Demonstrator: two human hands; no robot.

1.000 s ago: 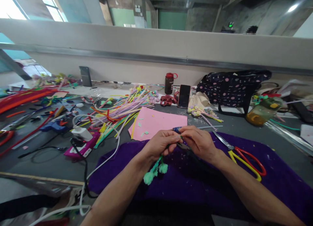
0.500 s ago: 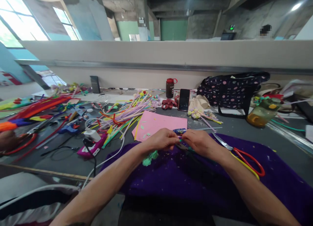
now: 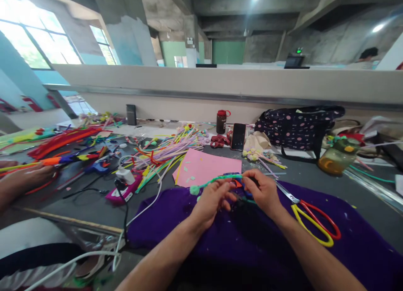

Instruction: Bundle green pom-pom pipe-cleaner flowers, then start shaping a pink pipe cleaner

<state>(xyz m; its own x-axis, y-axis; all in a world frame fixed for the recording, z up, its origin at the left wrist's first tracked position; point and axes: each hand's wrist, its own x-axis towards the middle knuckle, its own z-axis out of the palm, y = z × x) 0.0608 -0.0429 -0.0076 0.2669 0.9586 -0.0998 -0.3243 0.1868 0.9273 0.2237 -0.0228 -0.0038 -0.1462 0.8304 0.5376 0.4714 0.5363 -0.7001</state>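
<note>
Swung up from beneath the left hand [image 3: 211, 200], the green pipe cleaner [image 3: 217, 180] now arcs across the top of both hands. Its fluffy tuft [image 3: 194, 190] points out at nine o'clock instead of dangling over the purple cloth [image 3: 362, 224]. The right hand [image 3: 266, 192] has its fingers closed on the stem's far end, beside a small orange and blue piece. The left fingers are curled shut just under the stem and touch it, though I can't tell whether they pinch the stem or that small piece. By my reading, the work has turned to the end between the two hands, with the tuft end left free.

Red and yellow scissors [image 3: 315, 219] lie on the cloth at four o'clock of the right hand. A pink sheet [image 3: 204, 167] lies on the bench [image 3: 78, 203] at twelve o'clock. At nine o'clock another person's hand [image 3: 19, 182] has come in.
</note>
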